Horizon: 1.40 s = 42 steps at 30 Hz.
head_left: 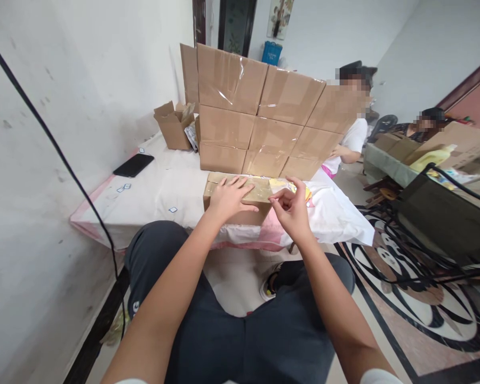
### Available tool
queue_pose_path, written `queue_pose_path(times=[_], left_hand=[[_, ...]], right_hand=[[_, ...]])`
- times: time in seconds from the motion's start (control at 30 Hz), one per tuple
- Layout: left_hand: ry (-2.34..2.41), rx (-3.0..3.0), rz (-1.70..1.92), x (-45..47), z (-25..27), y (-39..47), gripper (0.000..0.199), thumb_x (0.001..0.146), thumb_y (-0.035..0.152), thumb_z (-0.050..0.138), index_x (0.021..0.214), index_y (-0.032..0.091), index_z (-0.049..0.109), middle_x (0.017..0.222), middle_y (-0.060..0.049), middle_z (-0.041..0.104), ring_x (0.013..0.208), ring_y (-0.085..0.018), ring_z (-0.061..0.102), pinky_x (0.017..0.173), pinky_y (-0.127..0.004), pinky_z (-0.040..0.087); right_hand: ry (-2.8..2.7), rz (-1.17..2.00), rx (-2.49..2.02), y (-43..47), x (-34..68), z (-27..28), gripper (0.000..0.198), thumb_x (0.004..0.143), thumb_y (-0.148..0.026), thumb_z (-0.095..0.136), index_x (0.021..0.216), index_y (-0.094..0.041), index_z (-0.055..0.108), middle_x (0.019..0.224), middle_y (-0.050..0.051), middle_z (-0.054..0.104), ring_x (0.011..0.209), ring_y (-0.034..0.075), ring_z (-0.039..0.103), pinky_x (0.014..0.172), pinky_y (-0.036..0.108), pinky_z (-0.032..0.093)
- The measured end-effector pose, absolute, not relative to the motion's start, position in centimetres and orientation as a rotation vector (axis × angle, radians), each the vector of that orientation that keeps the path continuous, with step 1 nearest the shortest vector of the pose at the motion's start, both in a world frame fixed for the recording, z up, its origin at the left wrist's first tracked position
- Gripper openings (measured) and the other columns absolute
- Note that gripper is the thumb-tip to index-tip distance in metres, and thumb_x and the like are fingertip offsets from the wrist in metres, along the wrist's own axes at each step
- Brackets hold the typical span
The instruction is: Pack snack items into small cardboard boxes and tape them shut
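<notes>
A small cardboard box (pixel 246 217) with clear tape across its top sits near the front edge of the cloth-covered table (pixel 172 184). My left hand (pixel 230 198) lies on the box top with its fingers spread, pressing nothing else. At the box's right end is my right hand (pixel 292 209), its fingers curled in and the thumb tip close to the box corner. Whatever the right fingers pinch, if anything, is too small to make out. Just behind that hand, a yellow patterned packet or cloth (pixel 304 191) lies partly hidden.
Stacked taped cardboard boxes (pixel 250 130) stand right behind the small box. An opened carton (pixel 174 128) and a black phone (pixel 133 165) are on the left. One person (pixel 354 136) stands behind the stack; another is farther right. A black-framed chair (pixel 436 218) stands at right.
</notes>
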State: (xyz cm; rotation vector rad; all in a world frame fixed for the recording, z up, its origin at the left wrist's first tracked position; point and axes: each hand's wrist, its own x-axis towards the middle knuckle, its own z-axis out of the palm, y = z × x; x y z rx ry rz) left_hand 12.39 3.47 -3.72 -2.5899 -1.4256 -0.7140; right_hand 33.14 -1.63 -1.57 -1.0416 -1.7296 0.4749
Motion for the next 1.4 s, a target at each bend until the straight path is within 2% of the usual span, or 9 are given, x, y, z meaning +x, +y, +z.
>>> queue_pose_path(times=[0.17, 0.43, 0.57, 0.8, 0.93, 1.03, 1.13, 1.27, 1.4], left_hand=[[-1.419, -2.582, -0.719, 12.3, -3.8, 3.7, 0.073, 0.084, 0.073, 0.060, 0.143, 0.030, 0.057, 0.157, -0.009, 0.049, 0.147, -0.032, 0.042, 0.122, -0.052, 0.027], [-1.420, -2.547, -0.756, 12.4, -3.9, 3.5, 0.077, 0.081, 0.076, 0.061, 0.143, 0.031, 0.057, 0.156, -0.006, 0.050, 0.145, -0.032, 0.045, 0.122, -0.052, 0.027], [-1.468, -2.517, -0.839, 12.8, -3.8, 3.1, 0.070, 0.084, 0.075, 0.059, 0.139, 0.033, 0.060, 0.153, -0.004, 0.054, 0.142, -0.032, 0.047, 0.123, -0.054, 0.023], [-1.562, -2.464, -0.943, 14.2, -3.4, 2.4, 0.051, 0.087, 0.068, 0.058, 0.117, 0.029, 0.073, 0.145, -0.007, 0.061, 0.137, -0.031, 0.051, 0.124, -0.059, 0.020], [-1.559, -2.452, -0.984, 14.6, -3.5, 2.3, 0.050, 0.087, 0.065, 0.060, 0.116, 0.028, 0.073, 0.144, -0.009, 0.061, 0.136, -0.032, 0.053, 0.122, -0.060, 0.024], [-1.538, -2.429, -1.010, 14.6, -3.8, 2.4, 0.051, 0.086, 0.065, 0.061, 0.118, 0.028, 0.073, 0.144, -0.009, 0.061, 0.135, -0.032, 0.054, 0.122, -0.058, 0.025], [-1.526, -2.407, -1.011, 14.6, -4.2, 2.5, 0.052, 0.086, 0.066, 0.062, 0.118, 0.028, 0.073, 0.143, -0.008, 0.062, 0.135, -0.031, 0.055, 0.123, -0.055, 0.026], [-1.523, -2.390, -1.011, 14.6, -4.6, 2.5, 0.055, 0.086, 0.070, 0.059, 0.119, 0.027, 0.074, 0.142, -0.008, 0.064, 0.135, -0.030, 0.055, 0.122, -0.053, 0.028], [-1.509, -2.387, -1.014, 14.5, -4.7, 2.5, 0.056, 0.087, 0.069, 0.058, 0.120, 0.027, 0.073, 0.143, -0.008, 0.063, 0.135, -0.030, 0.055, 0.122, -0.053, 0.028]], right_hand=[[-1.805, 0.494, -1.120, -0.8, 33.3, -2.2, 0.056, 0.087, -0.022, 0.061, 0.135, -0.027, 0.032, 0.083, -0.004, 0.064, 0.051, 0.011, 0.048, 0.053, 0.025, 0.038], [-1.851, 0.408, -1.159, 0.0, 33.0, -2.2, 0.058, 0.084, -0.014, 0.056, 0.136, -0.025, 0.033, 0.083, -0.004, 0.062, 0.057, 0.011, 0.051, 0.058, 0.025, 0.039], [-1.834, 0.435, -1.154, 0.1, 33.2, -2.5, 0.058, 0.085, -0.015, 0.056, 0.137, -0.024, 0.032, 0.082, -0.004, 0.063, 0.057, 0.012, 0.052, 0.059, 0.026, 0.040], [-1.841, 0.463, -1.115, 0.0, 33.3, -2.7, 0.058, 0.087, -0.017, 0.056, 0.138, -0.025, 0.032, 0.087, -0.003, 0.064, 0.056, 0.011, 0.051, 0.057, 0.024, 0.040], [-1.839, 0.440, -1.130, 0.2, 33.6, -2.8, 0.057, 0.087, -0.020, 0.057, 0.138, -0.025, 0.031, 0.089, -0.002, 0.068, 0.053, 0.011, 0.051, 0.056, 0.024, 0.040], [-1.828, 0.403, -1.170, 0.5, 33.6, -2.7, 0.051, 0.090, -0.026, 0.057, 0.136, -0.025, 0.036, 0.085, -0.002, 0.071, 0.055, 0.014, 0.056, 0.059, 0.026, 0.044], [-1.762, 0.272, -1.243, 1.3, 33.6, -2.4, 0.038, 0.093, -0.037, 0.057, 0.127, -0.025, 0.048, 0.080, 0.000, 0.073, 0.062, 0.018, 0.062, 0.064, 0.029, 0.046], [-1.624, 0.240, -1.279, 4.0, 33.9, -1.2, 0.023, 0.088, -0.043, 0.059, 0.095, -0.022, 0.064, 0.093, 0.007, 0.073, 0.067, 0.018, 0.062, 0.068, 0.032, 0.049], [-1.588, 0.457, -1.252, 7.6, 34.0, -0.3, 0.020, 0.076, -0.038, 0.067, 0.067, -0.020, 0.065, 0.112, 0.012, 0.069, 0.104, 0.024, 0.065, 0.087, 0.033, 0.050]])
